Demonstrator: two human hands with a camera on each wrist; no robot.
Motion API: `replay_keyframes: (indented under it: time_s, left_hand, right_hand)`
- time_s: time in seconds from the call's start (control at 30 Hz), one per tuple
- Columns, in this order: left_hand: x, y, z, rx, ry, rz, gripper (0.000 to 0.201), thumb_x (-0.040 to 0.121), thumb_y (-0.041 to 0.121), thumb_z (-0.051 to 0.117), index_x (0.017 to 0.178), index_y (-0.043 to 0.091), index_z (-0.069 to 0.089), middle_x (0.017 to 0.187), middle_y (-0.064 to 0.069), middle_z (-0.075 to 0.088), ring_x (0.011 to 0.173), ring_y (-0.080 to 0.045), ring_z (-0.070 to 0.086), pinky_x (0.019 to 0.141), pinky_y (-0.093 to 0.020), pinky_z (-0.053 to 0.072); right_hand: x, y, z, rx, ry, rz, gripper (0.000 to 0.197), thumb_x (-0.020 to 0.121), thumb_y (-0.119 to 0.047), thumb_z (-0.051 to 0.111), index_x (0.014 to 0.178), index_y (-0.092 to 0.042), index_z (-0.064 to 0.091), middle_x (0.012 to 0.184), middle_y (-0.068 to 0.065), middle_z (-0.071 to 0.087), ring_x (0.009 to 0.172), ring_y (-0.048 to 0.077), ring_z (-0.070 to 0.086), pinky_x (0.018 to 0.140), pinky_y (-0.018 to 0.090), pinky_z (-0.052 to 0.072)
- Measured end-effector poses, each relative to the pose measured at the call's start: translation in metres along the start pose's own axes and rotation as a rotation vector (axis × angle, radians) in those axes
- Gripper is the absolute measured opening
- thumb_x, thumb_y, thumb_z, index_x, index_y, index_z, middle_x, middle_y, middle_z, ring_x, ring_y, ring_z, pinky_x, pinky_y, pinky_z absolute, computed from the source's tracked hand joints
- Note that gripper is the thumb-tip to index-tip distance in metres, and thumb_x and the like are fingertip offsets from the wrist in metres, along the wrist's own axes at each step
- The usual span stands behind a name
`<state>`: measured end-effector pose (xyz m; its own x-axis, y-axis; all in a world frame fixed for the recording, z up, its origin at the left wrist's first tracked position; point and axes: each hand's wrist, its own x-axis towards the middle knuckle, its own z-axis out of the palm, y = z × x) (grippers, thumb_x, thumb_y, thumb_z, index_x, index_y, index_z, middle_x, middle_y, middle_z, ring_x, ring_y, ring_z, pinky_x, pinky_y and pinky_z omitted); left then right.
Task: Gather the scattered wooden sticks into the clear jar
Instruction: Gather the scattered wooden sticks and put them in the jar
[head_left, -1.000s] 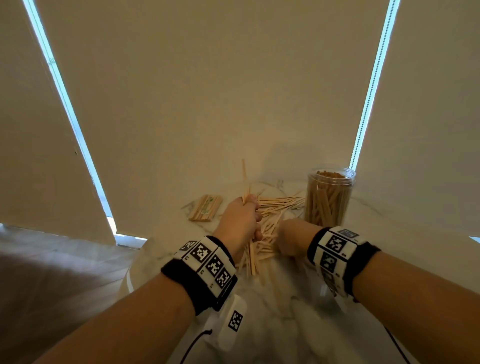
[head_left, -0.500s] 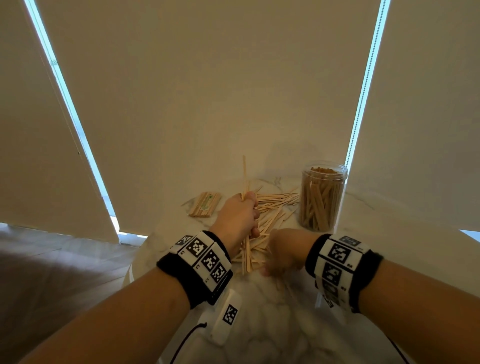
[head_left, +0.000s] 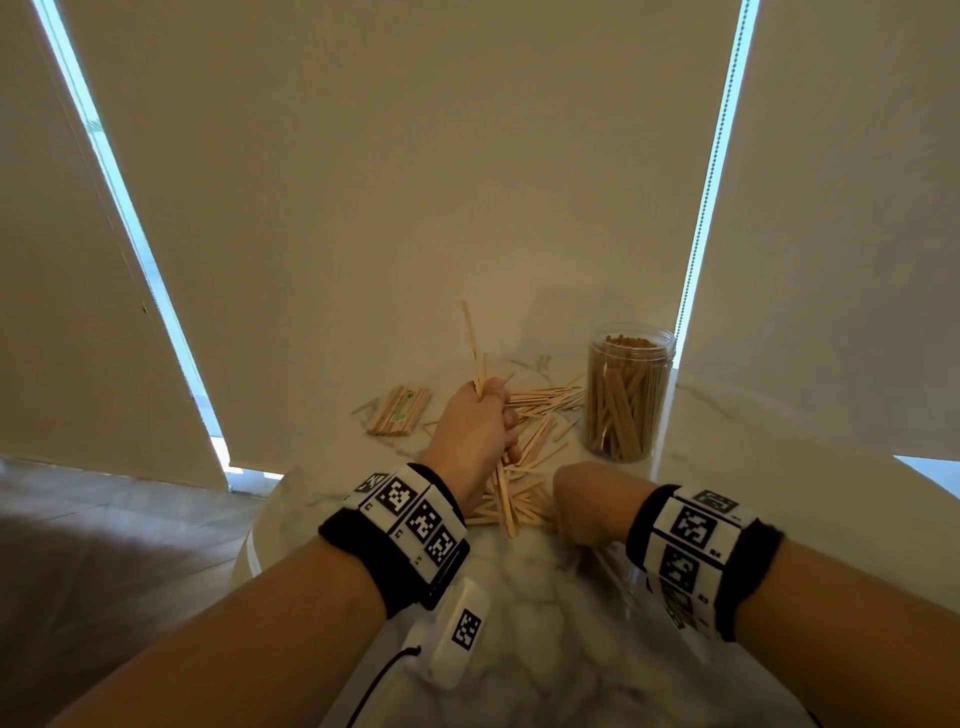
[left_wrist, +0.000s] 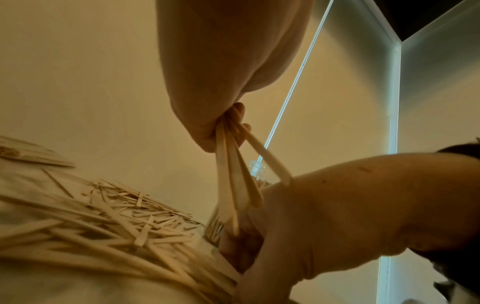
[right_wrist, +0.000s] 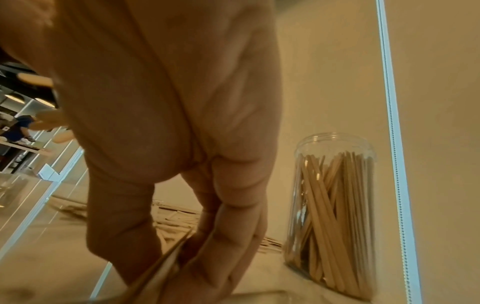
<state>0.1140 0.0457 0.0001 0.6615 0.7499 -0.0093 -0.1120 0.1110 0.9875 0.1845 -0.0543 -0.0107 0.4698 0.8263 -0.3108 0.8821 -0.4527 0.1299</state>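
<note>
Loose wooden sticks (head_left: 535, 441) lie in a heap on the white marble table (head_left: 545, 649). My left hand (head_left: 488, 415) grips an upright bundle of sticks (left_wrist: 231, 174) over the heap, their ends poking out above and below the fist. My right hand (head_left: 576, 514) hovers low at the heap's near edge, with thumb and fingers (right_wrist: 228, 236) pinching a few blurred sticks (right_wrist: 166, 261). The clear jar (head_left: 628, 395), lid off and packed with upright sticks, stands to the right behind the heap, also in the right wrist view (right_wrist: 335, 216).
A neat bound stack of sticks (head_left: 397, 410) lies at the back left of the table. Beige roller blinds (head_left: 415, 182) hang close behind the table. The round table's left edge (head_left: 249, 545) drops to a dark floor.
My right hand has drawn back from the middle of the heap toward the near side of the table. The left hand keeps its bundle in about the same place.
</note>
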Motion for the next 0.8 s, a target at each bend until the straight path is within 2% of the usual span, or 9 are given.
replay_keyframes:
  time_s: [0.17, 0.3, 0.47, 0.67, 0.8]
  left_hand:
    - [0.001, -0.005, 0.005, 0.014, -0.016, -0.017, 0.024, 0.112, 0.025, 0.036, 0.095, 0.012, 0.047, 0.062, 0.001, 0.042, 0.043, -0.009, 0.035, 0.047, -0.027, 0.039]
    - [0.001, -0.009, 0.008, 0.034, -0.025, -0.035, 0.026, 0.112, 0.028, 0.037, 0.093, 0.013, 0.048, 0.063, 0.001, 0.043, 0.044, -0.009, 0.036, 0.046, -0.026, 0.039]
    - [0.001, -0.017, 0.009, 0.048, -0.010, -0.070, 0.024, 0.111, 0.031, 0.040, 0.095, 0.016, 0.050, 0.064, 0.003, 0.041, 0.046, -0.008, 0.036, 0.047, -0.026, 0.038]
    - [-0.003, -0.020, 0.007, 0.011, -0.024, -0.080, 0.025, 0.111, 0.030, 0.041, 0.094, 0.015, 0.049, 0.061, 0.003, 0.040, 0.042, -0.007, 0.035, 0.047, -0.026, 0.037]
    - [-0.004, -0.019, 0.003, 0.024, -0.035, -0.080, 0.024, 0.111, 0.030, 0.040, 0.095, 0.015, 0.050, 0.064, 0.003, 0.040, 0.044, -0.007, 0.035, 0.048, -0.026, 0.038]
  right_hand:
    - [0.003, 0.011, 0.007, 0.003, -0.020, 0.043, 0.037, 0.098, -0.019, 0.052, 0.129, 0.001, 0.057, 0.128, 0.014, 0.061, 0.117, 0.030, 0.059, 0.095, 0.032, 0.047]
    - [0.006, 0.014, 0.012, -0.007, -0.028, 0.074, 0.034, 0.096, -0.020, 0.056, 0.125, -0.003, 0.061, 0.122, 0.013, 0.064, 0.112, 0.029, 0.062, 0.096, 0.036, 0.051]
    - [0.007, 0.015, 0.020, -0.032, -0.009, 0.067, 0.032, 0.097, -0.022, 0.053, 0.124, -0.006, 0.061, 0.121, 0.012, 0.063, 0.110, 0.029, 0.062, 0.097, 0.039, 0.051]
    - [0.003, 0.022, 0.015, -0.053, -0.006, 0.030, 0.035, 0.097, -0.020, 0.057, 0.129, -0.005, 0.059, 0.124, 0.011, 0.063, 0.112, 0.027, 0.061, 0.093, 0.033, 0.050]
    - [0.001, 0.028, 0.020, 0.029, 0.033, 0.044, 0.046, 0.094, -0.025, 0.062, 0.133, -0.005, 0.050, 0.125, 0.009, 0.059, 0.112, 0.026, 0.060, 0.094, 0.032, 0.051]
